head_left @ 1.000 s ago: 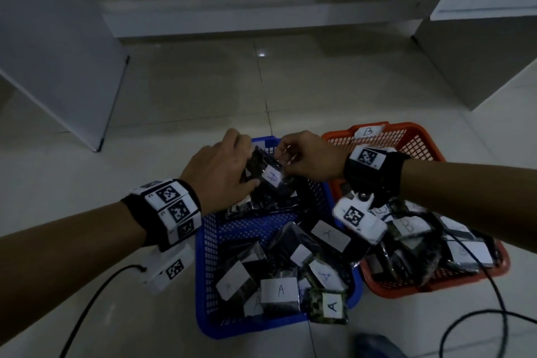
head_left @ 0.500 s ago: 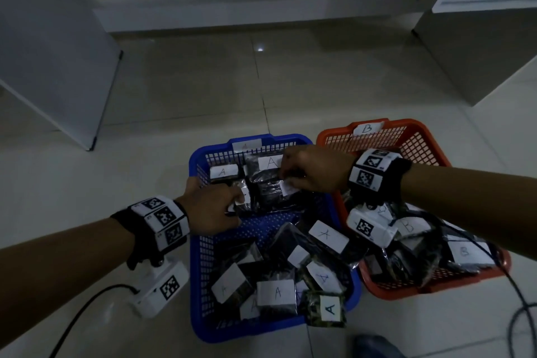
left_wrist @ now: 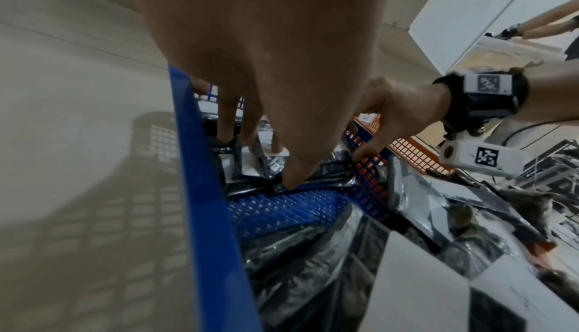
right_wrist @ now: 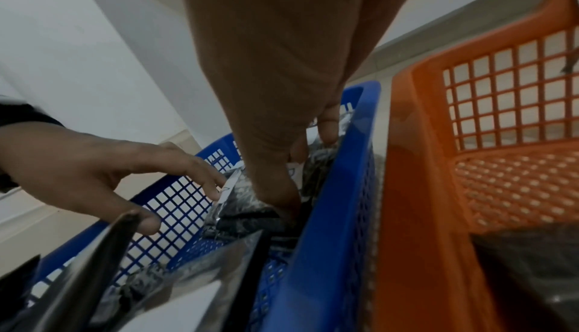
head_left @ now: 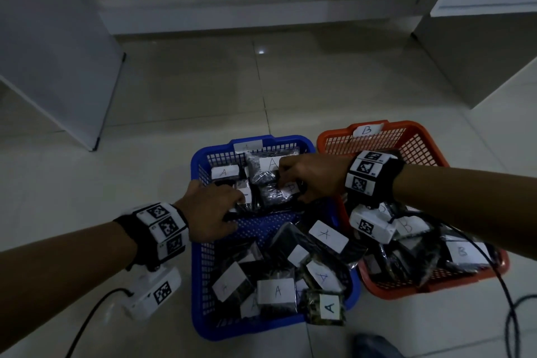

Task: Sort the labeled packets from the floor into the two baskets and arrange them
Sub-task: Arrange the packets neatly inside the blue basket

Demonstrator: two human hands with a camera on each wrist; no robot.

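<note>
Near edge: loose heap of A-labelled packets [head_left: 277, 291] in front half of blue basket [head_left: 199, 267], lying at all angles; 1 camo-print packet [head_left: 327, 306] hangs over the near rim. Right of it, touching or just beside, orange basket [head_left: 436, 285] w/ B packets [head_left: 462, 253] piled in its near half; far half bare mesh. No packets visible on the floor [head_left: 203, 90], so sorting looks done; step in hand appears to be arranging.

Mid: bare strip of blue mesh between heap and a stood-up row of A packets [head_left: 271, 166] against the far wall.

Far: left hand [head_left: 210, 211] w/ fingers fairly straight, tips resting on the row's left packets, thumb near the mesh floor; grips nothing that shows. Right hand [head_left: 312, 176] curled, pinching the front packet [head_left: 273, 193] of the row by its top edge.

To do well (judgement): left hand braces the row so it won't topple fwd; right seats the packet upright, label facing near side, flush w/ neighbours; slick film slips, so pinch at the seam; then feed from heap 1 at a time.
</note>
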